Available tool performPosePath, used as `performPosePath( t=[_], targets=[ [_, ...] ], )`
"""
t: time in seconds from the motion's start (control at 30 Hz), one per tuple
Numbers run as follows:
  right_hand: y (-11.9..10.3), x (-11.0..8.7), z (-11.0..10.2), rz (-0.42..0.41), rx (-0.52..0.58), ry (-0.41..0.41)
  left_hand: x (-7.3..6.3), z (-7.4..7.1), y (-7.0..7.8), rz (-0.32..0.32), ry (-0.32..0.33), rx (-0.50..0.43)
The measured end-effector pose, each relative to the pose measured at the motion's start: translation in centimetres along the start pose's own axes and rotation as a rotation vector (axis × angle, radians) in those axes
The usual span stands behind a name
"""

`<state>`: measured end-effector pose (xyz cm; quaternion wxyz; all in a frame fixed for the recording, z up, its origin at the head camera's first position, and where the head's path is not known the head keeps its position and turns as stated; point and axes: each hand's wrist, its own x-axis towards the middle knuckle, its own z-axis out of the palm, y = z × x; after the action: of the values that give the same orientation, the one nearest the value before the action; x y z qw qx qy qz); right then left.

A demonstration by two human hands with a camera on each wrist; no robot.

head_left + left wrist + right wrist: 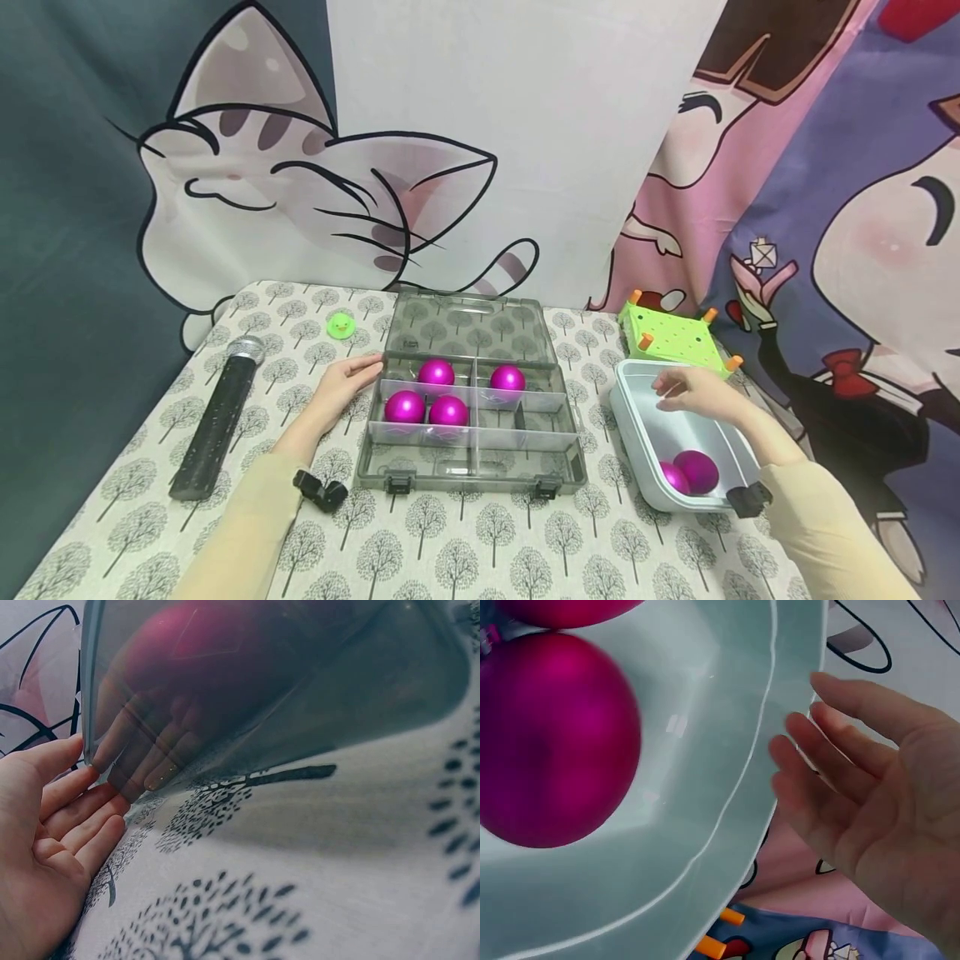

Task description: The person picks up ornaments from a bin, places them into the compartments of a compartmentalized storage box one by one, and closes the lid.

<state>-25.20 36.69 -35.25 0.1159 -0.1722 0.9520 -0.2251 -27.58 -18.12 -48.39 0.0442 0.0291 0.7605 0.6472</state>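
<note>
A transparent grey divider box lies with its lid folded back. Inside are several magenta balls: one in the back-left compartment, one in the back-right and two in the middle-left. My left hand rests its extended fingertips against the box's left side, where the left wrist view shows the fingers mirrored in the wall. Above the far part of a pale blue bin hovers my right hand, fingers loosely bent and holding nothing. Two magenta balls lie in the bin's near end.
A black microphone with a silver head lies at the left. Behind the left hand sits a small green duck-faced item. A lime-green piece with orange pegs stands behind the bin. Tree-print cloth covers the table; a cartoon curtain hangs behind.
</note>
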Motion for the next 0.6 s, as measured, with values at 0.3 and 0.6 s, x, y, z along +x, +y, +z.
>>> performPosePath(
  t=[0.3,0.6],
  targets=[
    [1.3,-1.0,0.1,-0.003,0.041,-0.249,0.1,0.0,-0.1,-0.009,-0.008,-0.011],
    [0.7,-1.9,-0.2,0.258,0.061,-0.446,-0.1,-0.1,0.1,-0.006,0.004,0.002]
  ],
)
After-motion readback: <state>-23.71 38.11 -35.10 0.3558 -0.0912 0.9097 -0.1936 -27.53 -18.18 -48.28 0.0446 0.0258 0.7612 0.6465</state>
